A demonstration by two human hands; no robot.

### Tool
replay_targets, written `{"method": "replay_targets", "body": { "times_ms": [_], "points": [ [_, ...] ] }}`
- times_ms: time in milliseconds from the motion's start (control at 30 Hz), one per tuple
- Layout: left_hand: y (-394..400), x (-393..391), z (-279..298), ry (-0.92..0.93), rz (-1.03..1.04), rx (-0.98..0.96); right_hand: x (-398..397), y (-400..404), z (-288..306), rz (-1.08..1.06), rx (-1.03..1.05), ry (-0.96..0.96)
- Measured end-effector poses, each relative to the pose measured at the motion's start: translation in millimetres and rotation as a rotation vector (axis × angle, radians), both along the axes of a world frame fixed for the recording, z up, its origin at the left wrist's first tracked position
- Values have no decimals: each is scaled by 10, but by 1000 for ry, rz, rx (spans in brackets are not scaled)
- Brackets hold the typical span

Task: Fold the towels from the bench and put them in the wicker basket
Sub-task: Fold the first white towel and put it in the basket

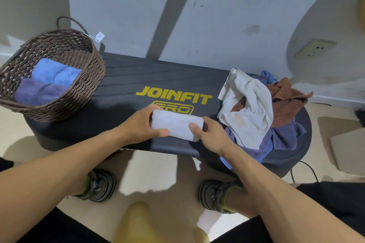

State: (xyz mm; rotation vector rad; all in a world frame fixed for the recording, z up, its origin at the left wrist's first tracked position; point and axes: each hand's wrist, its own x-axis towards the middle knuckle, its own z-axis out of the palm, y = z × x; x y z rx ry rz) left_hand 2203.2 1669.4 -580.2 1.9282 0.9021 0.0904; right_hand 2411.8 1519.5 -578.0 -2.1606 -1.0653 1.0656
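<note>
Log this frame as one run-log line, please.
stage: folded white towel on bench | hands: left hand, right hand both grip it | wicker basket: two folded towels | pile: unfolded

I am seeing a folded white towel [176, 127] lying flat on the black bench [126, 85], pinched at its ends between my left hand [141, 124] and right hand [209, 134]. Just right of my right hand, a loose pile of towels [262, 112] is sitting crumpled: white on top, brown and purple beneath. Well left of my left hand, the wicker basket [79, 92] is standing upright on the bench, holding a folded blue towel [56, 73] and a purple one [37, 91].
</note>
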Motion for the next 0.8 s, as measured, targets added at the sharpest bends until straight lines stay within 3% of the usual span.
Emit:
{"method": "replay_targets", "body": {
  "times_ms": [200, 333, 433, 533, 800],
  "points": [
    [-23, 52, -127, 75, 190, 110, -78, 69, -76, -204, -10, 7],
    [-18, 75, -215, 237, 266, 26, -144, 73, -138, -281, -12, -16],
    [29, 49, -237, 228, 352, -62, -165, 93, -156, -300, -8, -45],
    [19, 93, -242, 236, 398, -28, -162, 135, -170, -326, -43, -69],
    [44, 309, -112, 366, 299, 179, -163, 276, -55, -301, -169, -85]
  ]
}}
